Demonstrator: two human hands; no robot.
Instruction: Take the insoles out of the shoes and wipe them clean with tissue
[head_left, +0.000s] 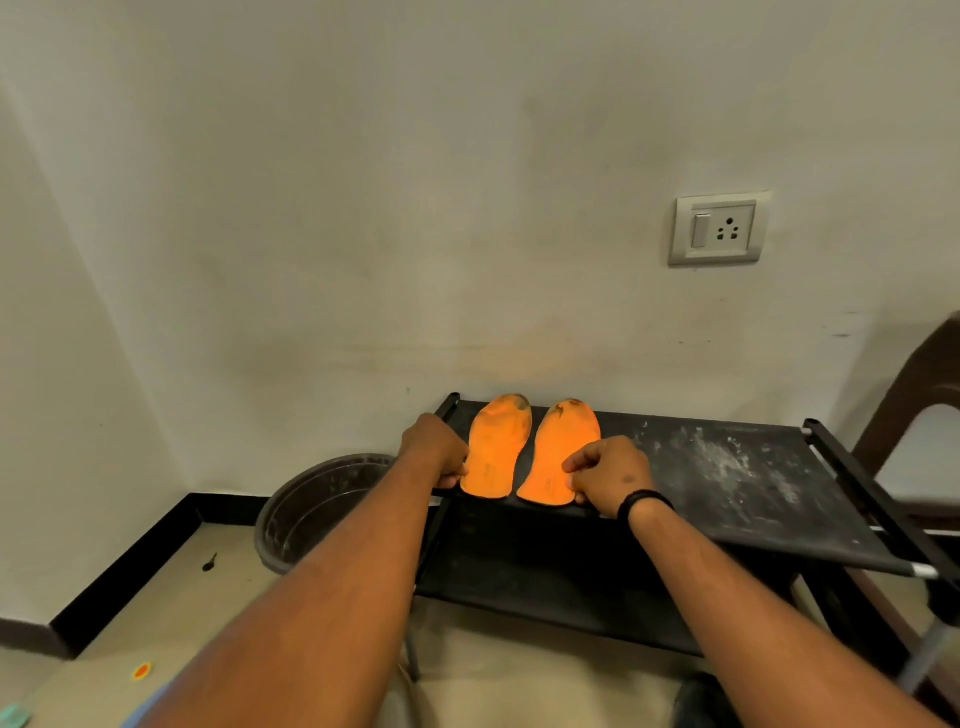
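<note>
Two orange insoles lie side by side on the left end of a black fabric rack shelf (727, 493), toes toward the wall. My left hand (434, 449) pinches the heel edge of the left insole (496, 447). My right hand (610, 473), with a black band on its wrist, pinches the heel edge of the right insole (553, 452). Both insoles show dark smudges at the toe end. No shoes and no tissue are in view.
A dark round bin (317, 509) stands on the floor left of the rack. The shelf's right part has white dusty marks (727, 457). A brown chair (919, 395) is at the right edge. A wall socket (719, 228) sits above; a lower shelf (561, 587) is beneath.
</note>
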